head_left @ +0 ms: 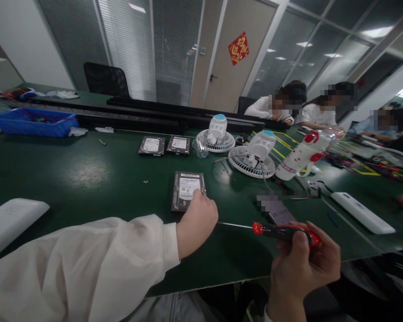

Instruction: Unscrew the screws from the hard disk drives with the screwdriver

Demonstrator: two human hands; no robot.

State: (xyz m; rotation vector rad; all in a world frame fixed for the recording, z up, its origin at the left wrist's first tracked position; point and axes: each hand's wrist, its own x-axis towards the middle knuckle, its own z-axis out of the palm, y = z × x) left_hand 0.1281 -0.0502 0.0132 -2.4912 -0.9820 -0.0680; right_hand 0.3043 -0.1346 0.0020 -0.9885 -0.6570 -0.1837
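My right hand (pixel 305 264) grips a screwdriver (pixel 278 231) by its red and black handle, with the metal shaft pointing left. The shaft's far end is hidden behind or beside my left hand. My left hand (pixel 199 219) is closed over the lower right corner of a hard drive (pixel 188 183), fingers curled. What it pinches, if anything, is hidden. The drive lies label side up on the green table. Two more hard drives, one on the left (pixel 152 146) and one on the right (pixel 178 145), lie side by side behind it. Tiny pale bits (pixel 145 182) lie left of the near drive.
Two white fans (pixel 218 132) (pixel 255 154) lie at the back right, beside a red-and-white bottle (pixel 304 154). A phone (pixel 278 210) and a white oblong device (pixel 362 212) are to the right. A blue bin (pixel 36 123) and another white device (pixel 13 219) are left. People sit across the table.
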